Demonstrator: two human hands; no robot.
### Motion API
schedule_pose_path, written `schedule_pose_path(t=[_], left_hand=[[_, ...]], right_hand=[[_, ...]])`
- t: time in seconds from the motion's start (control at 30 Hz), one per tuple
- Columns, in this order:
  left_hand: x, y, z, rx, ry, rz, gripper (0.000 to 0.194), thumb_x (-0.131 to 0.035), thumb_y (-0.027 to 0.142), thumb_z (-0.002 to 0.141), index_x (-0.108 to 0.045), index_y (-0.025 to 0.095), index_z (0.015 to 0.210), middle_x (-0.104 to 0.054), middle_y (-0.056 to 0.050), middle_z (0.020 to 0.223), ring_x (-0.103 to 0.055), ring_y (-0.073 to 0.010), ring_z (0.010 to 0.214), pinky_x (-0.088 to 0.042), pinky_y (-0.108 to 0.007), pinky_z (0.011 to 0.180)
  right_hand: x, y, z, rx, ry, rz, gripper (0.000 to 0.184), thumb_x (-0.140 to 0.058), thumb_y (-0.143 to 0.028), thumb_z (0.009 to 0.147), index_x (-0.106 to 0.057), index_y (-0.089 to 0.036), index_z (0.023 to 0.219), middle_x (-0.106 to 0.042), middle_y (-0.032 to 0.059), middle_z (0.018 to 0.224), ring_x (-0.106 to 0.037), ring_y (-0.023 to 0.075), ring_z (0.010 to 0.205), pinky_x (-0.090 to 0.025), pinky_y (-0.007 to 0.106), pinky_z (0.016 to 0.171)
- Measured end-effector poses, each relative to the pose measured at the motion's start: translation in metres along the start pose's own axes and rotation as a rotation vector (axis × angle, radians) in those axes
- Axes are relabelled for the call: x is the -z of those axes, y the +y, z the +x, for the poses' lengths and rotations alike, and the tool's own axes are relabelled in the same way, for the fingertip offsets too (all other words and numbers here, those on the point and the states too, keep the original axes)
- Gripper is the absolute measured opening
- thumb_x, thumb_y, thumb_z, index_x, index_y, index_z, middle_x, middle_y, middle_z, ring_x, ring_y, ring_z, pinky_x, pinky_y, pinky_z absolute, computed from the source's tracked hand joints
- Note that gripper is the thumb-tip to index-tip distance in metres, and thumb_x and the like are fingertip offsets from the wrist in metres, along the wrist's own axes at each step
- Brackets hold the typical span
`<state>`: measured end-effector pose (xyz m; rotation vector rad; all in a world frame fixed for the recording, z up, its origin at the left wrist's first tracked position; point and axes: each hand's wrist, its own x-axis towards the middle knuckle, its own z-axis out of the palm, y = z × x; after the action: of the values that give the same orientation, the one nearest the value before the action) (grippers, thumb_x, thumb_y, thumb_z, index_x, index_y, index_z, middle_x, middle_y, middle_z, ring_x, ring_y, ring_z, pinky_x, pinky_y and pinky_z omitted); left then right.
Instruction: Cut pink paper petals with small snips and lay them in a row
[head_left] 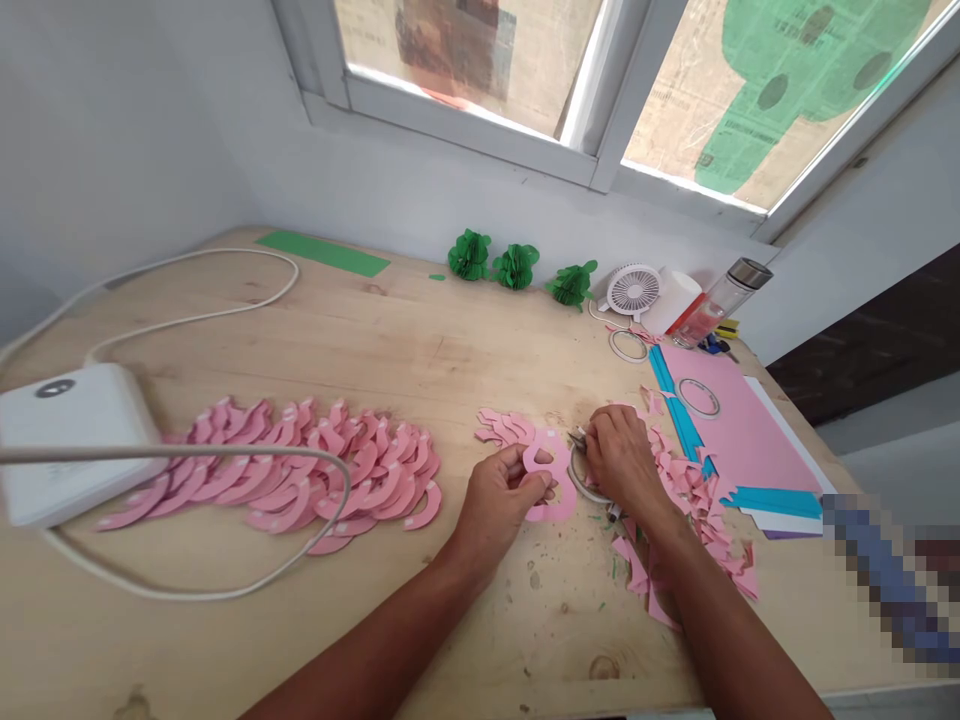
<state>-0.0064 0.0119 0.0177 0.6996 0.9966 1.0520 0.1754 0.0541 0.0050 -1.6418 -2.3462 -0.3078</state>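
My left hand (499, 500) pinches a pink paper cutout (551, 512) between thumb and fingers. The cutout has rounded openings like a figure eight and lies low over the table. Just right of it, my right hand (619, 455) is closed, its fingers curled down beside a ring-shaped tape roll (581, 480). A small dark, metallic-looking tip (576, 440) shows at those fingers; its kind is unclear, and the grip is partly hidden. Beyond the left hand sit a few wavy pink paper strips (504, 428). Pink paper scraps (697, 490) lie around my right forearm.
Left, a large pile of curved pink paper pieces (337, 470) lies near a white box-like device (82, 430) and its looping cable (225, 594). Green paper puffs (516, 266), a small fan (634, 290) and a glass bottle (720, 305) line the wall. Pink sheets (750, 430) lie right.
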Motion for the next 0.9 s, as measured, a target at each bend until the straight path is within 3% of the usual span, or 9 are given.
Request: schedule_pose_path(t=[0.43, 0.73, 0.9], left_hand=[[0.0, -0.001, 0.0, 0.012, -0.012, 0.012, 0.023, -0.064, 0.019, 0.06, -0.058, 0.013, 0.081, -0.059, 0.002, 0.056, -0.054, -0.0101, 0.051, -0.043, -0.021, 0.053], [-0.002, -0.005, -0.001, -0.111, -0.071, 0.174, 0.017, -0.059, 0.019, 0.064, -0.062, 0.014, 0.08, -0.059, 0.0, 0.064, -0.053, -0.011, 0.056, -0.04, -0.02, 0.054], [-0.005, -0.014, -0.003, -0.209, -0.162, 0.333, 0.019, -0.055, 0.022, 0.069, -0.065, 0.017, 0.084, -0.062, -0.001, 0.076, -0.054, -0.013, 0.065, -0.04, -0.021, 0.059]], right_hand=[[-0.001, -0.007, -0.002, -0.003, 0.012, 0.024, 0.01, -0.044, -0.011, 0.079, -0.049, -0.017, 0.074, -0.053, 0.0089, 0.08, -0.043, 0.0231, 0.084, -0.032, 0.035, 0.071], [-0.002, -0.003, -0.002, -0.029, 0.043, 0.053, 0.01, -0.045, -0.012, 0.077, -0.047, -0.019, 0.071, -0.052, 0.0083, 0.077, -0.043, 0.0231, 0.082, -0.032, 0.035, 0.07], [0.003, -0.007, -0.002, -0.046, -0.006, 0.067, 0.012, -0.043, -0.01, 0.079, -0.047, -0.018, 0.071, -0.052, 0.0085, 0.078, -0.042, 0.0222, 0.08, -0.032, 0.034, 0.069]])
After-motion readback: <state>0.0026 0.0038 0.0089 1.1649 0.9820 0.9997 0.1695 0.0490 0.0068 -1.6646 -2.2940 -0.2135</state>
